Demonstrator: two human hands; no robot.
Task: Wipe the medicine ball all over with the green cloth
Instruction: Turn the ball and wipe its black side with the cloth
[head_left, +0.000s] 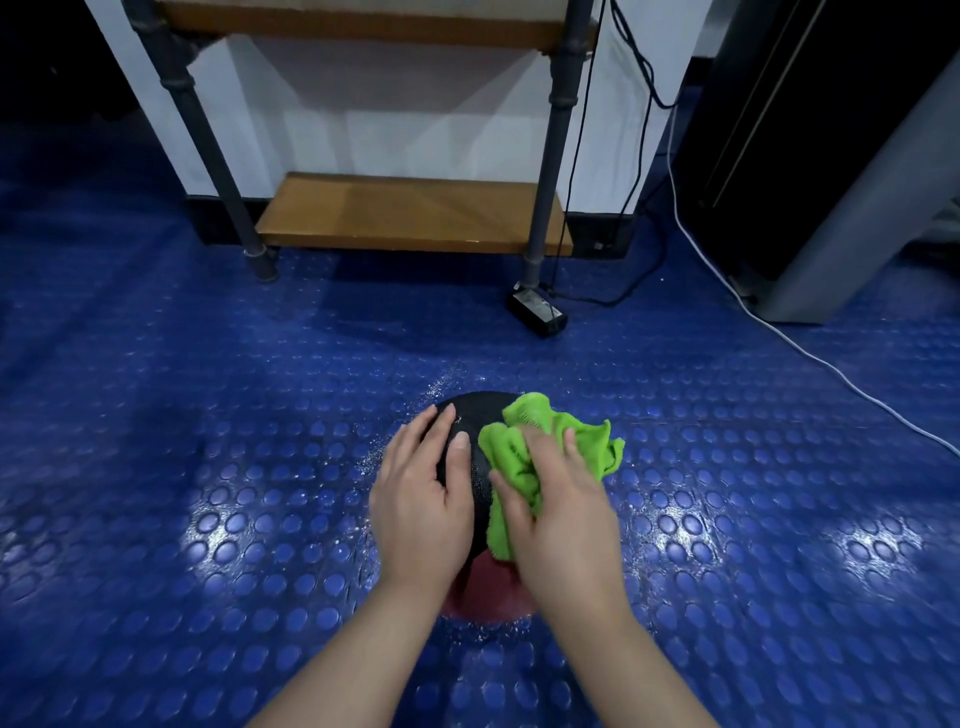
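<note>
A black and red medicine ball (480, 447) sits on the blue studded floor (208, 441) in the lower middle of the view. My left hand (421, 499) lies flat on the ball's left side, fingers straight. My right hand (558, 512) grips a bunched green cloth (524, 457) and presses it onto the ball's right upper side. Much of the ball is hidden under both hands and the cloth; only a black strip between them and a red patch near my wrists show.
A shelf rack with wooden boards (410, 213) and grey pipe legs (543, 208) stands behind the ball. A black power adapter (537, 312) and its cables lie at the right leg. A white cable (810, 353) crosses the floor at right, near a dark cabinet (831, 156).
</note>
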